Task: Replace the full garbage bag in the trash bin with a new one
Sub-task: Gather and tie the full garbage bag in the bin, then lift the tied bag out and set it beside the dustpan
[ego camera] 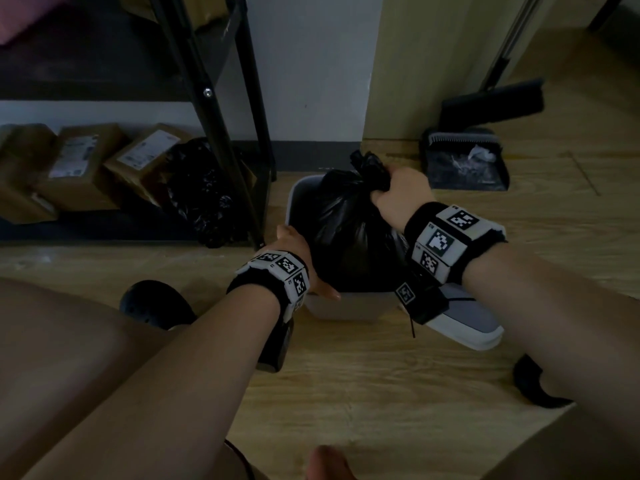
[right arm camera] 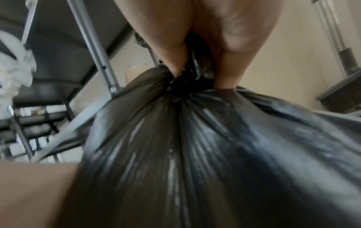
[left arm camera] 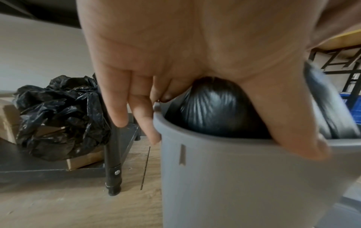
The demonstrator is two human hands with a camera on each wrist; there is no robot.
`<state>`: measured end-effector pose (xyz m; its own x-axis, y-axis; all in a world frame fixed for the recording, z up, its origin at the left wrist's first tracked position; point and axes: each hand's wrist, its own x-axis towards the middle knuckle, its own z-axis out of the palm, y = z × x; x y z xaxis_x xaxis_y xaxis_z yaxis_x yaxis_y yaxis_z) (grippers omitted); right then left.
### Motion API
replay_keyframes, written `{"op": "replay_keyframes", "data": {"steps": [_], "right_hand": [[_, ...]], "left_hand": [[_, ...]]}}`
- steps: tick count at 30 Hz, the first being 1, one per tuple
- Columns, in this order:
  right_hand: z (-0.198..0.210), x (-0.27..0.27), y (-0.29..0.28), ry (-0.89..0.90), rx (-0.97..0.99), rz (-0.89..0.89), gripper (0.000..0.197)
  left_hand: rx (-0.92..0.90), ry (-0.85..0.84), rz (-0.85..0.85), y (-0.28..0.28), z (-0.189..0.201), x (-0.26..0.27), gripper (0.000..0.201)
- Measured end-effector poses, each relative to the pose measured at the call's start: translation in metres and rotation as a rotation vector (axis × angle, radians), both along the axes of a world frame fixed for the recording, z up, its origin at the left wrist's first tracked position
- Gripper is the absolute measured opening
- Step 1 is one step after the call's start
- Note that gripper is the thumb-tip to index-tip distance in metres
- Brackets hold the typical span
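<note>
Now we lift: right hand (ego camera: 403, 188) clenches knotted neck of full bag (ego camera: 349, 230), bag half inside bin (left arm camera: 244, 177) at centre. Left hand (ego camera: 298, 251) grasps near-left rim; we pull straight up, steady bin.

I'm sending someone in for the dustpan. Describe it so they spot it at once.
Start at the grey trash bin on the wooden floor, where the tied black bag is being lifted. Look past it to the right, against the pale wall: the dustpan lies flat there. Unlike the upright broom behind it, it holds white scraps.
</note>
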<state>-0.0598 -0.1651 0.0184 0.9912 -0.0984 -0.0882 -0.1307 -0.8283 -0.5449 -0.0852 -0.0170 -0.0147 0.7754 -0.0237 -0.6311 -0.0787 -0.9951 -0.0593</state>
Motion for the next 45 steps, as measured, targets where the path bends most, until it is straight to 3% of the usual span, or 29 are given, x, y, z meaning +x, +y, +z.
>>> {"op": "replay_keyframes", "data": {"steps": [8, 12, 20, 25, 33, 41, 45], "right_hand": [[0.013, -0.008, -0.003, -0.016, 0.073, -0.015, 0.033], [0.022, -0.010, -0.004, -0.029, 0.138, -0.039, 0.030], [0.054, -0.014, -0.006, -0.091, 0.225, -0.069, 0.030], [0.081, -0.027, -0.010, -0.131, 0.286, -0.072, 0.021], [0.134, -0.051, -0.033, -0.242, 0.346, -0.108, 0.031], [0.167, -0.065, -0.094, -0.303, 0.409, -0.246, 0.032], [0.164, -0.054, -0.133, -0.333, 0.454, -0.354, 0.035]], "left_hand": [[-0.140, -0.056, 0.119, 0.006, -0.007, 0.000, 0.126], [-0.178, -0.140, 0.095, 0.010, 0.004, -0.003, 0.119], [-0.420, -0.186, 0.139, 0.012, 0.026, -0.009, 0.135], [-0.547, -0.231, 0.159, 0.008, 0.051, -0.023, 0.117], [-0.637, -0.344, 0.108, -0.016, 0.091, -0.027, 0.102], [-0.670, -0.447, -0.002, -0.078, 0.121, -0.005, 0.092], [-0.685, -0.437, -0.027, -0.122, 0.127, 0.019, 0.076]]}}
